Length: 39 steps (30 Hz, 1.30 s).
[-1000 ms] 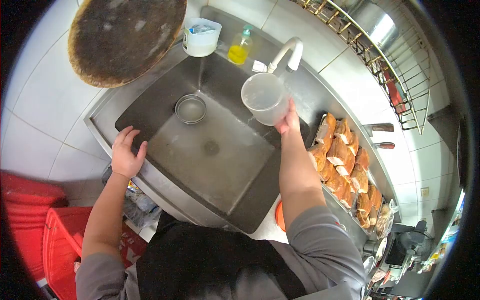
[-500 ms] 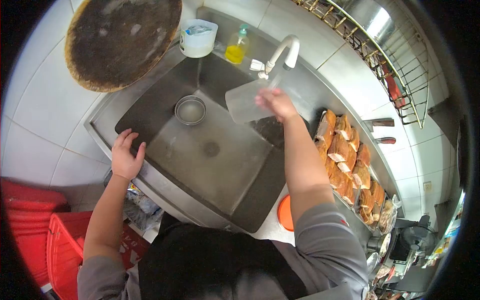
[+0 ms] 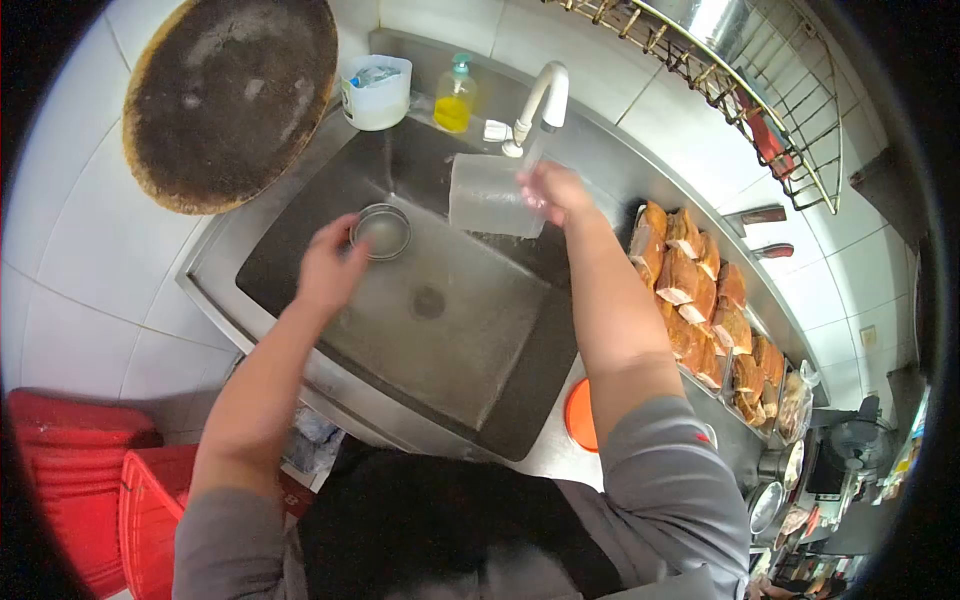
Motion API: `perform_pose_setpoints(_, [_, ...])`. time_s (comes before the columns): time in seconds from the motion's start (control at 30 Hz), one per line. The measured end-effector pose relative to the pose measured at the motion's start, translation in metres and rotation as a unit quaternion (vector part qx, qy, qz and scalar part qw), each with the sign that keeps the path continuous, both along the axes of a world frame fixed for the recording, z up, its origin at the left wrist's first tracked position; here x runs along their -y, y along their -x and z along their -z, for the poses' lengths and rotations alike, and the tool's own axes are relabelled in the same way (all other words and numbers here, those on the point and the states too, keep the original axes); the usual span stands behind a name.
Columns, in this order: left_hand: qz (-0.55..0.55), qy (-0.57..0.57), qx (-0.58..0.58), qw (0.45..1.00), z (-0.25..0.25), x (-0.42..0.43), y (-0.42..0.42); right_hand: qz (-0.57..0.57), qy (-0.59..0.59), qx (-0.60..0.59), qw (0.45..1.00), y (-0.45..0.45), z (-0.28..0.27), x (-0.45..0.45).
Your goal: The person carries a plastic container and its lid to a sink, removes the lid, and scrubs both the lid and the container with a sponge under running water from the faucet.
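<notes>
A translucent plastic container (image 3: 492, 195) is tipped on its side over the sink, below the white faucet (image 3: 543, 100). My right hand (image 3: 556, 193) grips it at its right end, the fingers slightly blurred. My left hand (image 3: 333, 262) is over the left part of the sink (image 3: 430, 350), its fingers apart, beside a small round metal-rimmed dish (image 3: 383, 232). The fingertips overlap the dish's left edge; whether they touch it I cannot tell.
Behind the sink stand a white tub (image 3: 377, 95) and a soap bottle (image 3: 454, 100). A large round dark board (image 3: 230, 100) leans at upper left. Trays of browned meat pieces (image 3: 690, 290), two knives (image 3: 765, 232) and an orange lid (image 3: 581, 415) lie right. A wire rack (image 3: 740, 90) hangs above.
My left hand has left the sink's front left edge and moved over the basin to the dish. The container, upright earlier, has been tipped on its side and moved left by my right hand.
</notes>
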<state>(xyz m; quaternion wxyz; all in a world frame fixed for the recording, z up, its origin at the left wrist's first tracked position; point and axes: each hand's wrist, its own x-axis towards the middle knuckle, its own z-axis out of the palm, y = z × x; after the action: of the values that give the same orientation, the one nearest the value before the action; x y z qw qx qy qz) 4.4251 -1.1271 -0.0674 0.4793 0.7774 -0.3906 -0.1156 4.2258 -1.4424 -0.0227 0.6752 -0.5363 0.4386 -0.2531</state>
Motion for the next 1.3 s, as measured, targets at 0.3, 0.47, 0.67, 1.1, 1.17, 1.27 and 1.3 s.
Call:
perform_pose_setpoints(0.3, [0.101, -0.18, -0.375, 0.904, -0.066, 0.175, 0.074, -0.131, 0.42, -0.16, 0.884, -0.013, 0.006, -0.03])
perform_pose_setpoints(0.47, [0.129, -0.065, -0.511, 0.847, -0.054, 0.211, 0.07, -0.197, 0.523, -0.26, 0.788, -0.003, 0.006, -0.056])
perform_pose_setpoints(0.67, [0.093, -0.008, -0.257, 0.962, -0.031, 0.216, 0.05, -0.306, 0.646, -0.337, 0.613, 0.013, 0.033, -0.05])
perform_pose_setpoints(1.1, [0.134, -0.037, -0.178, 0.974, -0.057, 0.199, 0.049, -0.153, 0.249, -0.116, 0.949, -0.017, 0.018, -0.02])
perform_pose_setpoints(1.17, [0.131, -0.015, -0.196, 0.972, -0.053, 0.19, 0.058, -0.102, 0.107, -0.177, 0.973, -0.025, 0.008, -0.006])
perform_pose_setpoints(1.27, [0.1, 0.04, -0.257, 0.96, -0.032, 0.187, 0.076, -0.076, 0.122, -0.289, 0.947, -0.045, 0.018, 0.007])
perform_pose_setpoints(1.3, [0.116, 0.058, -0.285, 0.95, -0.028, 0.186, 0.083, -0.056, 0.146, -0.293, 0.943, -0.057, 0.045, 0.016])
